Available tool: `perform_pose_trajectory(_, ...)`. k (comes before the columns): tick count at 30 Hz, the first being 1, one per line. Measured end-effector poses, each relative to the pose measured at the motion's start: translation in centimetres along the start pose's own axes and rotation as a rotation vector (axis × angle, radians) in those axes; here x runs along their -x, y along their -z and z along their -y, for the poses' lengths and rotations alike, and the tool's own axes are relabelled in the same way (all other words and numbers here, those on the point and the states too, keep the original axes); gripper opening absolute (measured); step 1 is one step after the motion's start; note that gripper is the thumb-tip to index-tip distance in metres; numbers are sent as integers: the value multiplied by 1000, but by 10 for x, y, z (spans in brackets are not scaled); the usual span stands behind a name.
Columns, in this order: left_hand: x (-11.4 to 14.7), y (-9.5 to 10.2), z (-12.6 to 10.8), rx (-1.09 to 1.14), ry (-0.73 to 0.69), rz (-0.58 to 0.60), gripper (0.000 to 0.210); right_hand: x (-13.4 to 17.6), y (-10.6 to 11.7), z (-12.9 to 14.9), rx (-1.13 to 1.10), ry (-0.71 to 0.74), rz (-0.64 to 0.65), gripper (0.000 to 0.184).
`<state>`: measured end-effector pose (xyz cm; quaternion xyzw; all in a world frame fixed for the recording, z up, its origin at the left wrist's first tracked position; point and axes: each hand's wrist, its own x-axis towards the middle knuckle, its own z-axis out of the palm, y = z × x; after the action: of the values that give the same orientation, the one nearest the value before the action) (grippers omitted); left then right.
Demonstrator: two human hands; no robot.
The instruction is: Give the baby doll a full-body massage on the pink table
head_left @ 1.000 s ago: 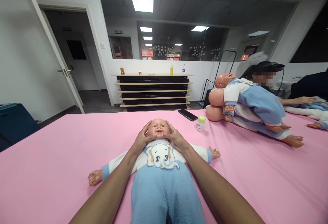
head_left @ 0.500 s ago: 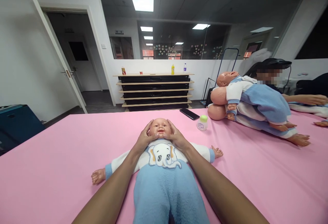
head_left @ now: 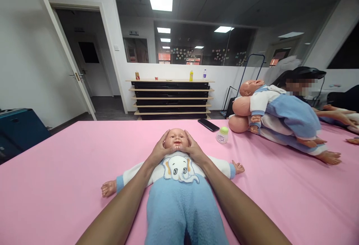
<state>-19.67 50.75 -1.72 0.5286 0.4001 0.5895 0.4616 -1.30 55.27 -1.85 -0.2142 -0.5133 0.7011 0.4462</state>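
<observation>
A baby doll lies on its back with its head away from me and its arms spread wide. It wears a white top with an elephant face and light blue trousers. My left hand cups one side of the doll's head, fingers along the cheek and temple. On the other side, my right hand holds the head the same way. Both thumbs lie across the chin just under the mouth, their tips nearly meeting. The back of the head is hidden.
Beyond the doll, a black phone and a green-capped bottle rest on the pink table cover. Several stacked dolls lie to the right. Behind them a person works. A shelf stands against the wall.
My thumbs have slid inward toward each other along the doll's chin. The view has shifted slightly; the doll lies in the same place. The person's hand at the right has moved.
</observation>
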Motion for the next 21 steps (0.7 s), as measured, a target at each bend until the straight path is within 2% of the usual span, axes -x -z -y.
perform_pose_trajectory(5, -3, 3, 8, 79, -12, 8, 90, -6, 4, -6, -149, -8, 49, 106)
perform_pose_trajectory(9, -7, 5, 12, 195, 51, -31, 71, -13, 7, -12, -212, 1, 26, 86)
perform_pose_trajectory(11, -7, 5, 13, 163, 33, -23, 76, -11, 7, -12, -158, 20, -6, 84)
perform_pose_trajectory(14, -6, 5, 14, 19, -23, -3, 103, -4, 5, -7, 66, 73, -26, 101)
perform_pose_trajectory(16, -4, 4, 13, -30, -45, -9, 112, 1, 3, -3, 155, 85, -24, 107)
perform_pose_trajectory(21, -1, 3, 6, 37, 0, 24, 101, -1, 1, -3, -13, 20, 13, 107)
